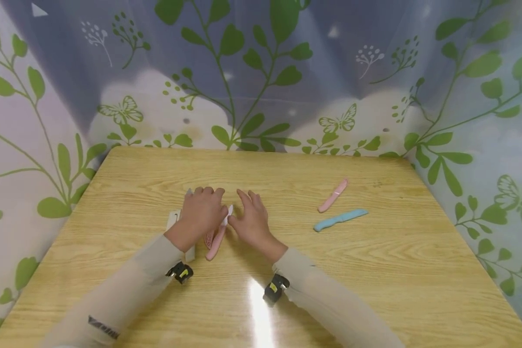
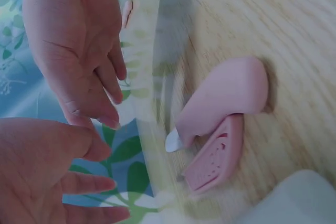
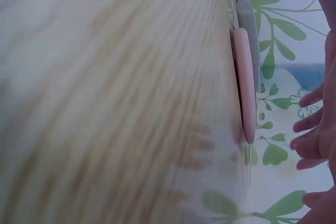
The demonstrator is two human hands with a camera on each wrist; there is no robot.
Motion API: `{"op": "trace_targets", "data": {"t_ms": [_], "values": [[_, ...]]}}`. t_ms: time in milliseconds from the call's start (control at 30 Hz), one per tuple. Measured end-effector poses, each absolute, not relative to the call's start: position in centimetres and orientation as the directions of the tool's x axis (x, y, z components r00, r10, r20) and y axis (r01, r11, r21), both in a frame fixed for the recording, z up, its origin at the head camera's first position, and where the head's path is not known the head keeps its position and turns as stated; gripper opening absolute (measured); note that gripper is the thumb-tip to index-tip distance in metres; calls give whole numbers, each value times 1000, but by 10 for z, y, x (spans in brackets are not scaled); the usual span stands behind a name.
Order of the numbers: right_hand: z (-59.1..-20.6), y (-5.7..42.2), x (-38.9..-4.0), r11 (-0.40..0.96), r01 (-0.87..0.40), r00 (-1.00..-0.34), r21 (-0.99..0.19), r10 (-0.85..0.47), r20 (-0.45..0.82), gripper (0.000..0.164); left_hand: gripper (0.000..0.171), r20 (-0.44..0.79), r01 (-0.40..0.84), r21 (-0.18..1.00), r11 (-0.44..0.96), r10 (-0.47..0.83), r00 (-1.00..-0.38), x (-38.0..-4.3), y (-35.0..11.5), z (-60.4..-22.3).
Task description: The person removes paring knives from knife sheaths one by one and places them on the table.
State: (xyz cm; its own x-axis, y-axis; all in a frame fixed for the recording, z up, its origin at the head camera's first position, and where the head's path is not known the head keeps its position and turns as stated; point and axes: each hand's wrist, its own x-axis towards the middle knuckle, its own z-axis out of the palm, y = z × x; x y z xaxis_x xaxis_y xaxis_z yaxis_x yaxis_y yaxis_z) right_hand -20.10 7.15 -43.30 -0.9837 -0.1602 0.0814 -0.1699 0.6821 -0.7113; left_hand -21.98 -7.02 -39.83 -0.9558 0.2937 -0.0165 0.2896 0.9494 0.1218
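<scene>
Left hand [image 1: 203,211] and right hand [image 1: 253,221] hover, fingers relaxed, apart. At the left's five o'clock, a smooth pink-handled, white-bladed knife [image 2: 226,95] lies against a slotted, curved pink piece [image 2: 214,162].

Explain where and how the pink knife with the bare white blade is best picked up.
Grip the pink knife by its handle, probably bringing the right hand in from the right: the white blade points away from the person, and a slotted pink piece lies along the handle's left.
</scene>
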Motion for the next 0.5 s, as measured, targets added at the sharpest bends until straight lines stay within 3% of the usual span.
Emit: {"op": "trace_targets", "data": {"t_ms": [300, 500], "values": [[-428, 84, -200, 839, -176, -980, -515, -198, 13, 76, 57, -96, 313, -10, 950, 311, -946, -223, -63, -399], [-417, 99, -201, 884, -156, -978, -440, -200, -55, 78, 59, -112, 313, -27, 949, 308, -945, -222, -60, -396]]}}
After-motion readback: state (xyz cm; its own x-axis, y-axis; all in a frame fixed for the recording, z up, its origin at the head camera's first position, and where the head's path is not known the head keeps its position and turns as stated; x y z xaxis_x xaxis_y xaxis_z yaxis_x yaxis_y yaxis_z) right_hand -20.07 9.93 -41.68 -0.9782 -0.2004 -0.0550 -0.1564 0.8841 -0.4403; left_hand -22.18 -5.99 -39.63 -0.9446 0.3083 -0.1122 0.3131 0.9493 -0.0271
